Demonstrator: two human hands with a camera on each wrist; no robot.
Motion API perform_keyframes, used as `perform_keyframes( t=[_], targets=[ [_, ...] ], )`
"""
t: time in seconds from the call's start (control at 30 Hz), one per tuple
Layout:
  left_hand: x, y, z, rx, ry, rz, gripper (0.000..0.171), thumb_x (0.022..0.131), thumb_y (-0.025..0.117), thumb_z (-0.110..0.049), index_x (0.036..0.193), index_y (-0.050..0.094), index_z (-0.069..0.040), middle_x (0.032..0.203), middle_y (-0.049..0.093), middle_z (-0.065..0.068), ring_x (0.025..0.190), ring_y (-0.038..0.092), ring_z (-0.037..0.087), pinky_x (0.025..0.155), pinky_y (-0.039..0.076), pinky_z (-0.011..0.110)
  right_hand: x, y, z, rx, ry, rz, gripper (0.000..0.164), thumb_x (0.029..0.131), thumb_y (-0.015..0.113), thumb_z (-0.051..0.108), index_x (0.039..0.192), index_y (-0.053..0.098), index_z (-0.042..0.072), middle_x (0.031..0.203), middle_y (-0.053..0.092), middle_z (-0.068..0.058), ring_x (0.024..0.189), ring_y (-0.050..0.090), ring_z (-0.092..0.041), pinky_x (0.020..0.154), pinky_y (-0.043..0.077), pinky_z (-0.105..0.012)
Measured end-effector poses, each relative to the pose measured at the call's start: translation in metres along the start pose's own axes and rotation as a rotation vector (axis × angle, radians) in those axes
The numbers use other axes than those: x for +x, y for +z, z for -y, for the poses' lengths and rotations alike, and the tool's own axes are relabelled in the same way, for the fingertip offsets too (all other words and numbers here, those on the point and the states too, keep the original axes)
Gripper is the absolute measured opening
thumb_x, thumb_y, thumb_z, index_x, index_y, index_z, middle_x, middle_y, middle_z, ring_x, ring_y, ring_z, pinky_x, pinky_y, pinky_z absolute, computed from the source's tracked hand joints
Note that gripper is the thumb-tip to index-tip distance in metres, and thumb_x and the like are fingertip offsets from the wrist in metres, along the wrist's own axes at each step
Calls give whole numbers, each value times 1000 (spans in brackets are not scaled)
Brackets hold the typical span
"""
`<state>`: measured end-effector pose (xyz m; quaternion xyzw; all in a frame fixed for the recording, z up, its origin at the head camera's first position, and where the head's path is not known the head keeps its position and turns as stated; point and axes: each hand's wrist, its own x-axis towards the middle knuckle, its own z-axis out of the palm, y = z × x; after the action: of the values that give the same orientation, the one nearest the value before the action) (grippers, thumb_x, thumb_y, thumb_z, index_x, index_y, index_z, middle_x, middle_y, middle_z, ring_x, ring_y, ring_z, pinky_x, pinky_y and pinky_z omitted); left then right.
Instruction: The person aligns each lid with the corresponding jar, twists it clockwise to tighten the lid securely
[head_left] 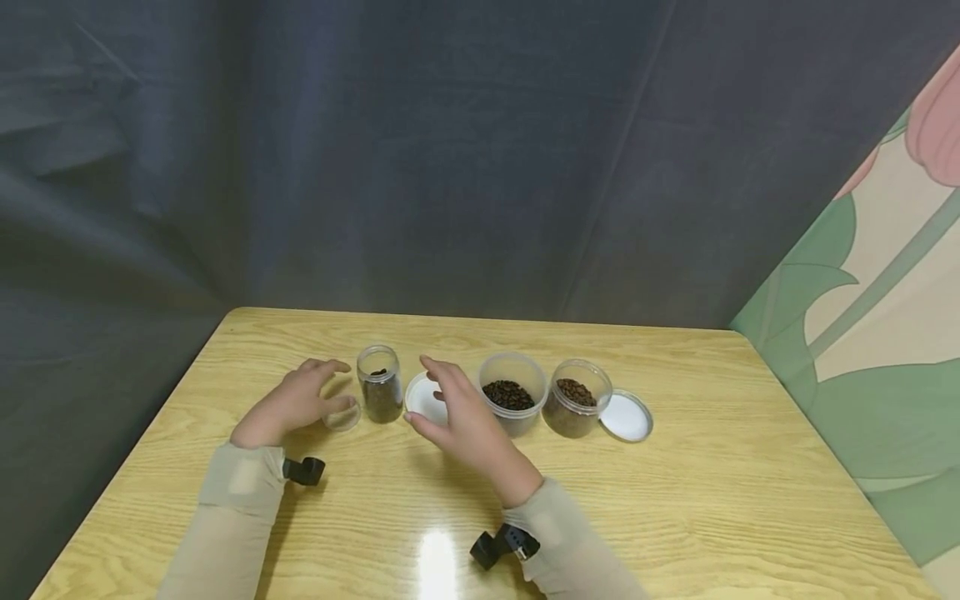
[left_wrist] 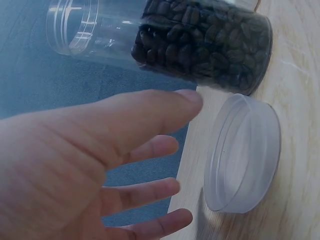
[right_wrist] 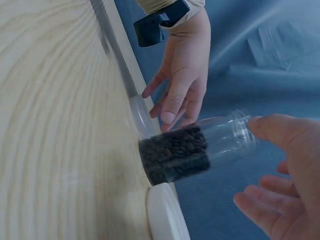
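Note:
A clear plastic jar (head_left: 382,387), partly filled with dark coffee beans, stands upright between my two hands. My left hand (head_left: 296,403) hovers on its left with fingers spread, above a small translucent lid (left_wrist: 243,155) that lies on the table. To the jar's right, my right hand (head_left: 472,417) is raised with thumb and fingers apart. Its thumb appears close to the jar's rim in the right wrist view; whether it touches cannot be told. Under the right hand lies a white lid (head_left: 424,398), partly hidden by the fingers. Neither hand holds anything.
Right of the right hand stand a wide open tub (head_left: 514,421) of dark beans and an open jar (head_left: 572,415) of browner beans. A white lid with a metallic-looking rim (head_left: 627,417) leans or lies beside that jar. Dark cloth (head_left: 480,167) hangs behind the wooden table (head_left: 712,500).

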<state>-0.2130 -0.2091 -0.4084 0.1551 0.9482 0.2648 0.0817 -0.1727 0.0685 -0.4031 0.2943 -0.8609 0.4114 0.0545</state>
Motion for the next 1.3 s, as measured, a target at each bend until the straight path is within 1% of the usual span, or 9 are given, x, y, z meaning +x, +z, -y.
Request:
perform_keyframes(
  t=[0.13, 0.33, 0.53, 0.63, 0.87, 1.1, 1.3],
  targets=[
    [-1, 0, -1, -12, 7, 30, 64, 94, 73, -33, 143, 50, 3, 138, 47, 38, 124, 44, 60, 97, 41, 73, 5, 7, -2, 28, 46, -2, 72, 97, 72, 21, 154, 35, 1, 150, 45, -16, 134, 50, -29, 102, 52, -36],
    [-1, 4, -1, -25, 4, 71, 70, 84, 82, -33, 140, 54, -2, 137, 48, 35, 123, 41, 61, 96, 39, 75, 10, 18, -2, 47, 124, -31, 71, 95, 74, 23, 152, 39, 0, 148, 48, -17, 129, 54, -31, 99, 54, -36],
    [1, 8, -3, 7, 20, 89, 63, 81, 85, -29, 133, 59, -4, 132, 50, 33, 118, 45, 57, 95, 41, 73, 16, 27, 2, 103, 186, -44, 70, 95, 74, 25, 151, 41, 0, 149, 48, -17, 130, 54, -30, 99, 54, -35],
    [1, 8, -5, 18, 16, 98, 57, 81, 86, -26, 128, 61, -5, 128, 53, 29, 115, 48, 54, 93, 43, 71, 18, 30, 3, 128, 209, -52, 69, 95, 75, 24, 150, 41, 0, 149, 49, -17, 130, 54, -30, 99, 54, -36],
    [-1, 7, -9, 31, -2, 112, 45, 82, 85, -21, 119, 63, -7, 120, 56, 23, 110, 51, 48, 90, 47, 66, 25, 40, 0, 194, 220, -64, 67, 94, 75, 20, 148, 43, -2, 147, 50, -19, 129, 55, -36, 99, 54, -39],
    [-2, 5, -11, 23, 9, 118, 44, 82, 85, -19, 117, 62, -6, 116, 55, 22, 106, 52, 45, 89, 48, 64, 27, 45, -1, 215, 230, -67, 66, 95, 75, 21, 149, 43, 0, 147, 50, -19, 129, 55, -34, 100, 54, -39],
    [-3, 4, -12, 18, 7, 119, 45, 81, 85, -17, 118, 61, -6, 114, 55, 22, 106, 52, 44, 91, 47, 65, 31, 49, -4, 228, 213, -84, 63, 94, 76, 21, 146, 46, 1, 144, 53, -17, 127, 58, -32, 99, 54, -37]
  ],
)
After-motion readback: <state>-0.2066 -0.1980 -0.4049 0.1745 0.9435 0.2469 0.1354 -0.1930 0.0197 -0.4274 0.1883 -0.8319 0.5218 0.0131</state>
